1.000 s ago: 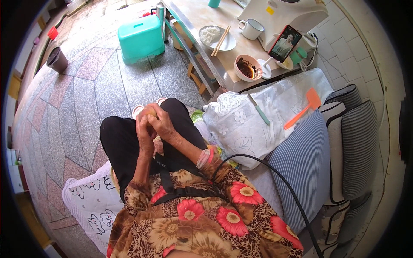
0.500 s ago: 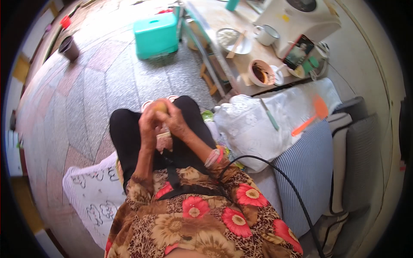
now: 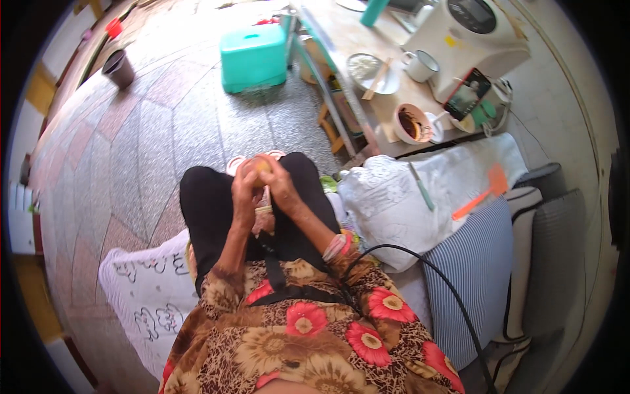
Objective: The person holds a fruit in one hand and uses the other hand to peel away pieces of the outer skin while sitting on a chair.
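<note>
A small round yellowish-brown thing, like a fruit (image 3: 262,166), is held above my lap between my two hands. My left hand (image 3: 244,188) wraps it from the left with the fingers closed. From the other side my right hand (image 3: 282,186) has its fingers curled over it, so much of its surface is hidden. To the right, a green-handled knife (image 3: 422,188) lies on a white lace cloth (image 3: 377,203), apart from both hands. An orange fly swatter (image 3: 484,192) rests farther right, beside a striped cushion (image 3: 469,282).
A table (image 3: 331,36) at the upper right bears a bowl with dark sauce (image 3: 413,123), a bowl of white food (image 3: 388,82), chopsticks (image 3: 377,79), a mug (image 3: 421,65), a phone (image 3: 467,95) and a white appliance (image 3: 485,49). A turquoise stool (image 3: 254,62) stands ahead. A black cable (image 3: 453,295) crosses at right.
The whole view has shifted, so everything sits slightly farther right and lower. My fingers have turned a little around the round thing, which both hands keep holding.
</note>
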A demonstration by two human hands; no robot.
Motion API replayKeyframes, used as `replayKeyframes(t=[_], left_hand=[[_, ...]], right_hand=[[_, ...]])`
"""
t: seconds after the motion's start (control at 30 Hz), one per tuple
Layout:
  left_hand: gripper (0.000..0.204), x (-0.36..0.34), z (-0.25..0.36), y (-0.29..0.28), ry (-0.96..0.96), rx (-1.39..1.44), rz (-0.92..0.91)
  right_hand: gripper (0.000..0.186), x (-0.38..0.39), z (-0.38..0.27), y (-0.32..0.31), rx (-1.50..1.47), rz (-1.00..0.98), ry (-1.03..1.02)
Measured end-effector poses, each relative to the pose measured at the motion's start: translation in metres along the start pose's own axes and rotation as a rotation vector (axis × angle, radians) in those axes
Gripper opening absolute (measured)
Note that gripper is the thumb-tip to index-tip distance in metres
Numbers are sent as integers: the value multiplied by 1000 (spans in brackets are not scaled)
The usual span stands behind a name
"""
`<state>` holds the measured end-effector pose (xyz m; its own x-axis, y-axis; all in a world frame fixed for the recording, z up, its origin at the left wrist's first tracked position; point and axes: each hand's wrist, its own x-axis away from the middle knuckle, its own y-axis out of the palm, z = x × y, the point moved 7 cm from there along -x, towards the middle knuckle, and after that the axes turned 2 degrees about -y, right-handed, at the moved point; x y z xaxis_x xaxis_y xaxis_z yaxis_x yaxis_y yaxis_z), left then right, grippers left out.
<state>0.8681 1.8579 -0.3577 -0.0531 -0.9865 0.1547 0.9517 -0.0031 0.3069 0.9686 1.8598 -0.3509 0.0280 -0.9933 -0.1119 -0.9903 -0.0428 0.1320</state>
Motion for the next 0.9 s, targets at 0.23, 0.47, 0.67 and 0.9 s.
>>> replayKeyframes(t=[0.23, 0.47, 0.67, 0.9], left_hand=[[47, 0, 4, 6, -1, -24, -55], [45, -2, -1, 4, 67, -72, 42], [37, -3, -6, 2, 22, -51, -5], [44, -6, -7, -5, -6, 97, 68]], right_hand=[[46, 2, -3, -2, 33, -19, -63], [43, 0, 9, -4, 12, 30, -65], [40, 1, 7, -4, 65, 57, -87], [50, 5, -14, 4, 156, 54, -153]])
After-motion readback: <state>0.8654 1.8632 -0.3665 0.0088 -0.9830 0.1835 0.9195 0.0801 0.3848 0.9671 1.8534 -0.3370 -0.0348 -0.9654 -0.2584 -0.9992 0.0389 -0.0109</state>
